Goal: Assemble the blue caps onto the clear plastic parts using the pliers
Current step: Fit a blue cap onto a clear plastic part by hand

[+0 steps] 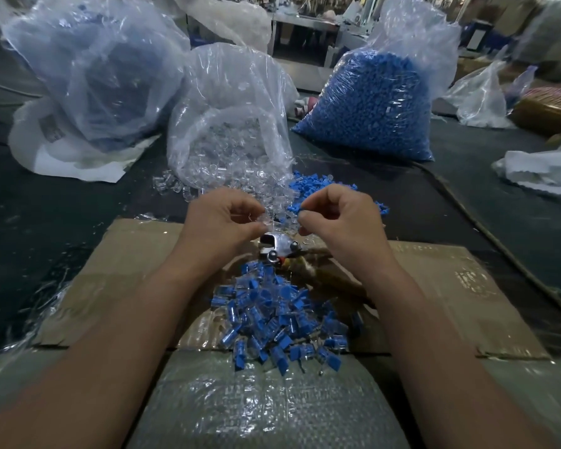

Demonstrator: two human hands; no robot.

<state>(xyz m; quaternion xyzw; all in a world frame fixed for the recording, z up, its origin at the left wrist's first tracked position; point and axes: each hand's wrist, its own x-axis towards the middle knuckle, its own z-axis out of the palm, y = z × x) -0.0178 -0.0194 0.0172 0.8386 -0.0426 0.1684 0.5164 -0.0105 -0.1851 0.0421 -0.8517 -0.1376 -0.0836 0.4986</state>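
Clear part [268,222] is pinched in left hand [221,222] fingertips, blue cap [294,208] in right hand [337,218], just beside; axes can't be told. Pliers [277,247] are laid beneath on cardboard [450,286], head far-left, handles near-right. Assembled pile [272,319] sits nearer.

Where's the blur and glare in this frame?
Head view: corners smear and bow, worst top right; glare streaks the clear bag and bubble wrap; left hand pinching a clear part, right hand pinching a blue cap, and the assembled pile are fairly sharp.
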